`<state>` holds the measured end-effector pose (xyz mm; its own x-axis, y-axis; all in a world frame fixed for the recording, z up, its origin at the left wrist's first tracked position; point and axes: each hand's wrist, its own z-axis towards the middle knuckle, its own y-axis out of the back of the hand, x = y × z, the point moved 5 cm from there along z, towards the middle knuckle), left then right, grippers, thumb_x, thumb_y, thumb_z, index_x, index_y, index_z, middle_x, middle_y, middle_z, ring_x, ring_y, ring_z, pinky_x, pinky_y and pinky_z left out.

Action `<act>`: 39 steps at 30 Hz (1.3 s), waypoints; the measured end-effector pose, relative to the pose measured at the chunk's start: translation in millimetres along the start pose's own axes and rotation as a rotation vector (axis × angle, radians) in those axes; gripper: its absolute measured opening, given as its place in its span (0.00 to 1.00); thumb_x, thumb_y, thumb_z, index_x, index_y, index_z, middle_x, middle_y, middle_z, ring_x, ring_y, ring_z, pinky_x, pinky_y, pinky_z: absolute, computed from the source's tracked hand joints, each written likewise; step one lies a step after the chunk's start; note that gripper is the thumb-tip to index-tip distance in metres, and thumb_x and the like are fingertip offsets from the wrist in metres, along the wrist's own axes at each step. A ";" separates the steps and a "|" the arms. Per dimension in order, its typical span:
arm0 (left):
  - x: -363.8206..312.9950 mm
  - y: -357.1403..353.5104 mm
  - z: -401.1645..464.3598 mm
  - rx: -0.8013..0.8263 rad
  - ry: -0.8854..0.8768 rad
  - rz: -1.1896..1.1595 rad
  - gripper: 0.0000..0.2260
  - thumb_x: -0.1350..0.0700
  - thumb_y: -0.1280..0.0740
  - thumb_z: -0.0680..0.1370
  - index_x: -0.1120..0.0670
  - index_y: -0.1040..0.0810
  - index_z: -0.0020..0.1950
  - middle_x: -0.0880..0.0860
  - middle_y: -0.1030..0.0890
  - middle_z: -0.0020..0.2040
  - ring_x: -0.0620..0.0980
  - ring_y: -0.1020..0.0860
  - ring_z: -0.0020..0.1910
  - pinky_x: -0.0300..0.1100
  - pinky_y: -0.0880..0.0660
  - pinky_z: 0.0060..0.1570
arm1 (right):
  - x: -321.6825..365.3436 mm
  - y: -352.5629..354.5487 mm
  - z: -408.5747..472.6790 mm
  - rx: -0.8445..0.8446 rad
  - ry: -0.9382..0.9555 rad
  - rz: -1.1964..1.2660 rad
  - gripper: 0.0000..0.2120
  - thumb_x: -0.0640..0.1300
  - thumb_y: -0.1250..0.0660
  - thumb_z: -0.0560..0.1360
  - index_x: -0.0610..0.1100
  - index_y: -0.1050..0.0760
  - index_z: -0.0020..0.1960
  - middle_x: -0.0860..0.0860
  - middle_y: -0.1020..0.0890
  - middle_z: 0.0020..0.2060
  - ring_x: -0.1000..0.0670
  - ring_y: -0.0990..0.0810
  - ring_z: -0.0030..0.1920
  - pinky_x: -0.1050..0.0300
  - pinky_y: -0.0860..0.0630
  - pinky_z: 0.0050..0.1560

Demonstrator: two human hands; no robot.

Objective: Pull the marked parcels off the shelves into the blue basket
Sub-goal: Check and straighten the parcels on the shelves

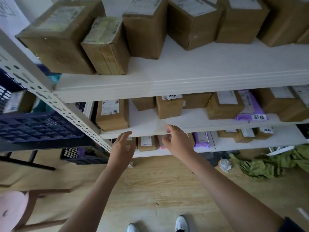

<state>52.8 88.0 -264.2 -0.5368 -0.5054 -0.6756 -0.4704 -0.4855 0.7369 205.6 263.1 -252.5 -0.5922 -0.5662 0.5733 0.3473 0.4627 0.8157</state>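
Both hands empty, left hand [122, 144] and right hand [177, 139] loose-fingered below the white middle shelf [147, 122]; best grasp the handwritten-tagged brown cardboard box [168, 106] from both sides.

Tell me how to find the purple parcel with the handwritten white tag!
Start at the white shelving unit and go to its middle shelf, the one just above the two hands. Look toward the right, between brown boxes. The purple parcel lies at the front edge: it is a soft bag, not a cardboard box, with a white tag with dark handwriting.
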 end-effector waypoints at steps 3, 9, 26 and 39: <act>-4.1 -6.6 15.4 0.021 -0.021 0.041 0.19 0.60 0.35 0.80 0.57 0.28 0.71 0.54 0.26 0.69 0.53 0.23 0.63 0.41 0.29 0.60 | 14.3 -12.5 14.4 0.036 0.043 0.029 0.20 0.52 0.35 0.79 0.44 0.30 0.68 0.52 0.23 0.59 0.51 0.20 0.46 0.48 0.21 0.50; -3.6 -33.6 53.3 0.055 0.035 -0.013 0.20 0.60 0.35 0.80 0.57 0.30 0.73 0.57 0.26 0.69 0.56 0.20 0.58 0.50 0.22 0.59 | 36.1 -37.8 72.9 0.093 0.103 -0.001 0.25 0.50 0.34 0.79 0.40 0.33 0.72 0.45 0.21 0.59 0.44 0.21 0.56 0.55 0.25 0.50; -4.6 -66.0 168.8 -0.068 0.229 -0.087 0.20 0.61 0.33 0.78 0.59 0.36 0.67 0.56 0.27 0.63 0.51 0.25 0.60 0.41 0.30 0.53 | 28.9 -51.4 153.2 -0.037 -0.096 -0.025 0.31 0.47 0.33 0.78 0.39 0.40 0.75 0.42 0.20 0.56 0.40 0.19 0.55 0.50 0.23 0.48; -8.2 -66.9 67.0 0.004 0.020 -0.032 0.28 0.57 0.31 0.78 0.54 0.39 0.74 0.52 0.27 0.65 0.50 0.22 0.57 0.35 0.29 0.48 | 1.7 -45.3 70.2 0.004 0.069 0.027 0.24 0.48 0.31 0.76 0.43 0.31 0.69 0.48 0.20 0.55 0.47 0.20 0.54 0.54 0.22 0.53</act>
<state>41.8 172.4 -306.4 -0.5075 -0.5032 -0.6995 -0.4898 -0.4994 0.7146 137.8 289.0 -293.8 -0.5309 -0.5994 0.5990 0.3596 0.4806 0.7998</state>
